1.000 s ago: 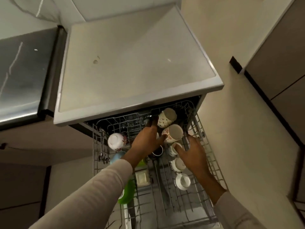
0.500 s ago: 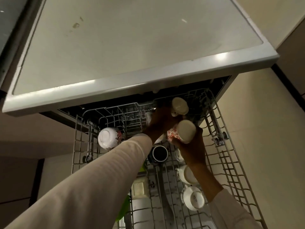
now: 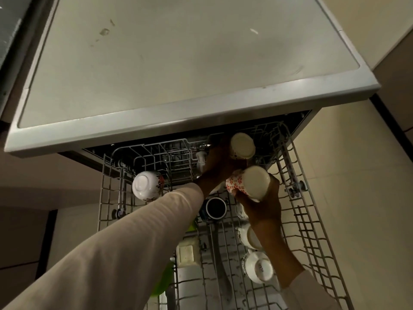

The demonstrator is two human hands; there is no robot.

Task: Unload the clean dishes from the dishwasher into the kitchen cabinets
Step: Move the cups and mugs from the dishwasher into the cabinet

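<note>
We're on the mugs: right hand (image 3: 261, 208) curled round the red-flowered mug (image 3: 248, 184), left hand (image 3: 218, 164) gripping the cream mug (image 3: 242, 146) at the back of the upper rack (image 3: 310, 229); next we'd probably lift both clear

Small dark stamp on upturned base of white cup (image 3: 259, 268), just below right hand (image 3: 261, 206), beside its wrist: too blurred to read. No other legible text, labels or numbers.

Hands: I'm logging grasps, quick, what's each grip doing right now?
Left hand: grip holds the rear mug.
Right hand: grip holds the red-patterned mug.
</note>
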